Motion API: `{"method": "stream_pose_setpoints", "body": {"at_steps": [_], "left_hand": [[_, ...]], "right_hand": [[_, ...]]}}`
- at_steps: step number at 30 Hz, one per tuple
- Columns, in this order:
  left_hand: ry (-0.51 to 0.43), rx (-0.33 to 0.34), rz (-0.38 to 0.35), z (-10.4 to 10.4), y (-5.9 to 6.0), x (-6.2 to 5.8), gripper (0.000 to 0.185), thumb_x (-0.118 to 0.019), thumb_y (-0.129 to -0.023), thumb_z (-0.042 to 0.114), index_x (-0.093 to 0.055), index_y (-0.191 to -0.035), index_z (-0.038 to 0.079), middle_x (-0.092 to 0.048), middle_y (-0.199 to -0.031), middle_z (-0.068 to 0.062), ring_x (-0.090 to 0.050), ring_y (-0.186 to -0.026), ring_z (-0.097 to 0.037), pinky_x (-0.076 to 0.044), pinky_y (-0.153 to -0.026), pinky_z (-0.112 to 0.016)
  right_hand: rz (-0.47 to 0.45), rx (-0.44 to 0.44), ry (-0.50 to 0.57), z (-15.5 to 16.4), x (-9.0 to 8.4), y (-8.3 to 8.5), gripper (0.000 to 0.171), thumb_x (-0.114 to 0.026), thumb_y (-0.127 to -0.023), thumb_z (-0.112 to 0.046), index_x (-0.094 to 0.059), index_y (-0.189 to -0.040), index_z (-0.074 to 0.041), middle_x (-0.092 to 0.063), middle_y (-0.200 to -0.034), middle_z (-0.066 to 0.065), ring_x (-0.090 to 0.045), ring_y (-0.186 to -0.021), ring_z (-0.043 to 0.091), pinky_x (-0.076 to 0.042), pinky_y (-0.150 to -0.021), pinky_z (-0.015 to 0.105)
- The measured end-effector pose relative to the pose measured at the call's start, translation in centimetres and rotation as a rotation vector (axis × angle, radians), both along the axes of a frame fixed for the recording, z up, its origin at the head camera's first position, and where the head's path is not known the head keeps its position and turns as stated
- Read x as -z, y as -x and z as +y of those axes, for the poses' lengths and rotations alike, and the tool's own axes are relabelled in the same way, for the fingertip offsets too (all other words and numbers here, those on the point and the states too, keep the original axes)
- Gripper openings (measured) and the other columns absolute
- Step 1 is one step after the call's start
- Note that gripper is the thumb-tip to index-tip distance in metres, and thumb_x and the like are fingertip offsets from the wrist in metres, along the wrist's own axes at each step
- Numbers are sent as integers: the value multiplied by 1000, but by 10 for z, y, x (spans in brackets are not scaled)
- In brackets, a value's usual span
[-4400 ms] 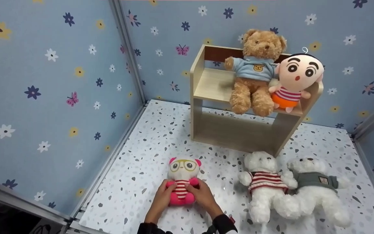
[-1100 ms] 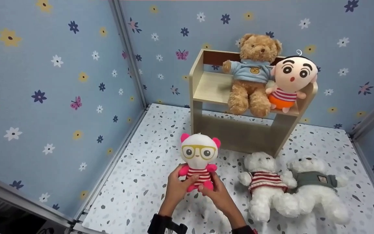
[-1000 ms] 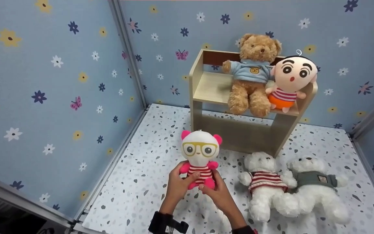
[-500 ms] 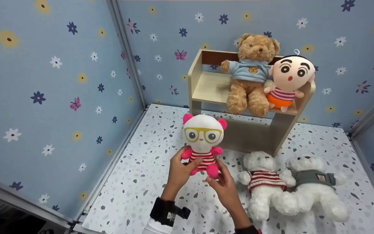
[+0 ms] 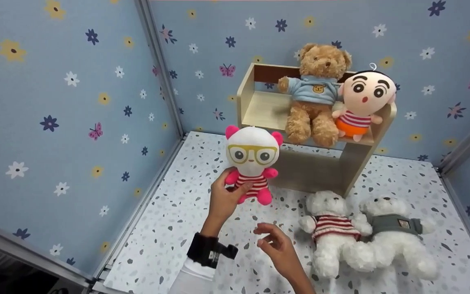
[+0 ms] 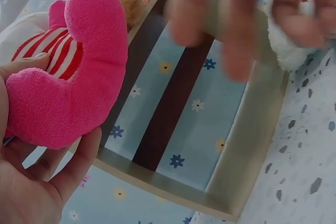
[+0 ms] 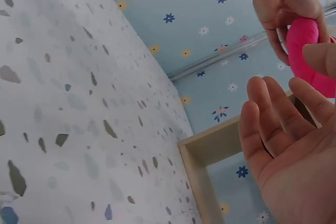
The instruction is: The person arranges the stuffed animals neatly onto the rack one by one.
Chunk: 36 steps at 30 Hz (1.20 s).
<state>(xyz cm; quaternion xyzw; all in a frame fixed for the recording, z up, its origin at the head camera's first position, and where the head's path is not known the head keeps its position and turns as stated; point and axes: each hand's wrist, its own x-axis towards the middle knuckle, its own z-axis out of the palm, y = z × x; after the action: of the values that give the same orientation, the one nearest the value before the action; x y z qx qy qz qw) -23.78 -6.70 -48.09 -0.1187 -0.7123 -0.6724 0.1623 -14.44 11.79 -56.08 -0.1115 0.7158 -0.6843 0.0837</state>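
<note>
A plush panda point(image 5: 253, 153) with pink ears, yellow glasses and a red-striped body is held upright in the air, in front of the shelf's left side. My left hand point(image 5: 225, 198) grips its body from the left, thumb across the striped belly. In the left wrist view the panda's pink underside point(image 6: 94, 87) faces the camera, with fingers curled behind it. Below and to the right, my right hand point(image 5: 278, 247) is apart from the panda and holds nothing. Its fingers look loosely bent in the right wrist view, palm point(image 7: 299, 166) showing.
A wooden shelf point(image 5: 267, 110) stands against the back wall. On its upper board sit a brown teddy bear point(image 5: 316, 92) and a boy doll point(image 5: 363, 96). Two white plush bears, one in a striped sweater point(image 5: 335, 226) and one in a green top point(image 5: 394, 224), lie on the speckled surface point(image 5: 169, 228).
The panda has risen from the speckled surface toward the shelf. Both hands held it until half a second ago; my right hand has since let go and dropped lower.
</note>
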Motion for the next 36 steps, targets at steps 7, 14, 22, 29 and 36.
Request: {"method": "stream_pose_setpoints", "body": {"at_steps": [7, 14, 22, 29, 36], "left_hand": [[19, -37, 41, 9, 26, -28, 48, -79, -79, 19, -60, -122, 12, -68, -108, -7, -64, -94, -14, -56, -74, -32], [84, -132, 105, 10, 51, -55, 49, -79, -79, 24, -60, -122, 12, -61, -111, -6, -59, -98, -12, -55, -81, -32], [89, -197, 126, 29, 84, -82, 50, -79, -80, 22, -59, -124, 13, -63, -115, -6, -61, -105, -13, -55, -86, -30], [172, -322, 139, 53, 111, -89, 46, -77, -81, 26, -60, -123, 16, -69, -111, -3, -66, -96, -10, -54, -79, -25], [262, -426, 116, 69, 134, -90, 47, -74, -84, 30, -58, -127, 18, -68, -117, -1, -64, -104, -10, -52, -84, -27]], "right_hand": [[-142, -87, -89, 20, 48, -18, 36, -58, -96, -24, -55, -125, -2, -66, -106, 19, -64, -83, 15, -54, -74, 31], [-354, -110, -92, 45, 90, -34, 38, -57, -96, -27, -56, -122, 0, -67, -94, 4, -63, -78, 16, -53, -70, 32], [-426, -3, -1, 64, 105, -43, 34, -57, -95, -21, -54, -119, 3, -66, -87, 1, -63, -69, 15, -53, -65, 30], [-388, 21, -1, 69, 107, -45, 34, -57, -95, -20, -54, -120, 4, -64, -86, 1, -59, -67, 14, -51, -64, 30], [-400, 35, 33, 68, 108, -44, 35, -59, -94, -21, -55, -119, 2, -63, -83, 1, -58, -62, 13, -51, -60, 30]]}}
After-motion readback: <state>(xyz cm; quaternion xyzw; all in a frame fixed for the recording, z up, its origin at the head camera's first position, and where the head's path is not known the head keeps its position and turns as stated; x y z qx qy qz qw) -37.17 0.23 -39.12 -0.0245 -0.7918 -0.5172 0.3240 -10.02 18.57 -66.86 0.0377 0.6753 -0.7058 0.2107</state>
